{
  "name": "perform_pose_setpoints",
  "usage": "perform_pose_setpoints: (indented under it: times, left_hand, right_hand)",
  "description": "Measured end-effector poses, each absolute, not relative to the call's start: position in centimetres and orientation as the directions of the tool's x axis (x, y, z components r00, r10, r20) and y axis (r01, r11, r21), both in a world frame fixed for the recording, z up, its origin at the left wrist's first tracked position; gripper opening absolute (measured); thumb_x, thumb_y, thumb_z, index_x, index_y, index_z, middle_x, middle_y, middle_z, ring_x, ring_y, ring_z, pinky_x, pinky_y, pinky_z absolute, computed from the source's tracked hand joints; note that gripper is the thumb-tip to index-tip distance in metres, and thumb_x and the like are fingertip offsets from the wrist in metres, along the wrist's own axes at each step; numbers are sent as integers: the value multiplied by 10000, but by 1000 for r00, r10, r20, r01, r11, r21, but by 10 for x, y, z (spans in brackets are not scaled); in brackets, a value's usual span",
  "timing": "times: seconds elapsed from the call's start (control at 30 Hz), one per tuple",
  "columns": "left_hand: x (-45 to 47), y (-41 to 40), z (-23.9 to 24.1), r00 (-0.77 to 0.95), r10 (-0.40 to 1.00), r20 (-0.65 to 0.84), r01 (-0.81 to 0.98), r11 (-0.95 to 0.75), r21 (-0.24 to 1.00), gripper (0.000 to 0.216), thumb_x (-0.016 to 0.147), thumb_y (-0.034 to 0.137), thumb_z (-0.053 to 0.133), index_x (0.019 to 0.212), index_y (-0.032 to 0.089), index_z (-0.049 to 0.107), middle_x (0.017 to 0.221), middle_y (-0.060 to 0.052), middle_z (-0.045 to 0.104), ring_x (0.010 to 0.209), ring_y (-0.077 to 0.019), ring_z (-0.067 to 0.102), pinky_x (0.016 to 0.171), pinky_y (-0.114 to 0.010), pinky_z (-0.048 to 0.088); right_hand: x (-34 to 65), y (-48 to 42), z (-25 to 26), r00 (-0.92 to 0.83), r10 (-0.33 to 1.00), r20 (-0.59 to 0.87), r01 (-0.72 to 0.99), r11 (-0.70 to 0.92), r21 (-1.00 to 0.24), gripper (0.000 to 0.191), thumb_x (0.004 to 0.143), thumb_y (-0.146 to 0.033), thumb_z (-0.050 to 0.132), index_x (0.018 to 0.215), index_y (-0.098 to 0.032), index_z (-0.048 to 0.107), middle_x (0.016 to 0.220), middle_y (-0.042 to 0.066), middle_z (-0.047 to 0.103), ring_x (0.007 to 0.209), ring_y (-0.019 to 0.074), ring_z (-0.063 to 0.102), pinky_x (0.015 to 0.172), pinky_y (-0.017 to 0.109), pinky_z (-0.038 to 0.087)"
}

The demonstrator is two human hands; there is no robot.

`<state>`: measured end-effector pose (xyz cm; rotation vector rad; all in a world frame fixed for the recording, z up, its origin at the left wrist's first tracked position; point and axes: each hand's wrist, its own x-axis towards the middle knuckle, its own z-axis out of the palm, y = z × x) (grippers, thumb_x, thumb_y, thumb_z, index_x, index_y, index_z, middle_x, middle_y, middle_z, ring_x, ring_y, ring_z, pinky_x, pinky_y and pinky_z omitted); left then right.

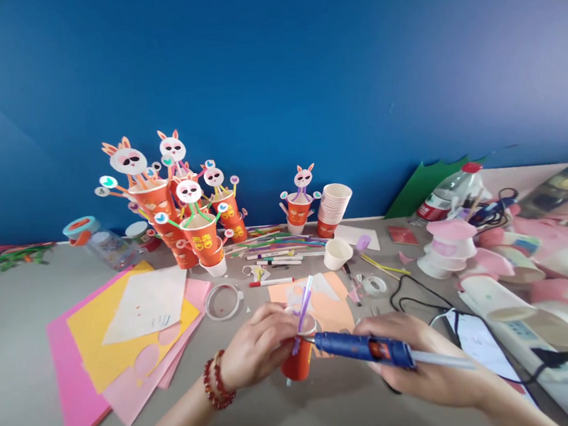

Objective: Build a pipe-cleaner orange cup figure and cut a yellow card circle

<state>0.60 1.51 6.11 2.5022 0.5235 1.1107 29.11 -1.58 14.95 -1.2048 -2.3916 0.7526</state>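
Note:
My left hand, with a beaded bracelet at the wrist, is closed on the rim of a red paper cup. Purple pipe cleaners stick up from the cup's mouth. In my right hand is a blue hot glue gun, a clear glue stick coming out of its rear. The gun's nozzle is at the cup's rim, close to my left fingers; whether it touches cannot be made out. Beneath the cup lies a sheet of orange paper with cut-outs.
Finished cups with rabbit faces stand stacked at the back left. Behind my hands are a stack of paper cups, a white cup and markers. Coloured paper lies left; a black cable and pink-topped white cups lie right.

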Motion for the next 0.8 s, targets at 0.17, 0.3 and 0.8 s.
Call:
perform_pose_setpoints:
  times: [0.17, 0.3, 0.8]
  left_hand:
    - [7, 15, 61, 644, 442, 624, 189, -883, 430, 421, 909, 60, 566, 1292, 204, 468, 1125, -122, 727, 1078, -214, 660, 989, -427, 503]
    - [7, 16, 61, 652, 429, 625, 177, -888, 425, 443, 904, 48, 569, 1307, 196, 459, 1149, -117, 716, 1093, -204, 648, 1006, -419, 497]
    - [8, 17, 58, 635, 434, 639, 164, -884, 438, 441, 898, 59, 578, 1303, 193, 467, 1146, -108, 708, 1072, -190, 639, 1010, -404, 504]
  right_hand:
    - [291, -16, 141, -643, 766, 12, 628, 536, -564, 55, 784, -191, 500, 756, -229, 470, 648, -22, 564, 577, 142, 528, 557, 242, 364]
    - [293, -16, 133, -646, 763, -4, 656, 553, -513, 98, 763, -163, 504, 770, -231, 434, 666, -30, 545, 599, 142, 529, 569, 240, 338]
    - [294, -13, 131, -679, 734, -10, 631, 576, -521, 110, 853, -301, 510, 799, -230, 447, 705, -6, 575, 618, 155, 541, 583, 254, 329]
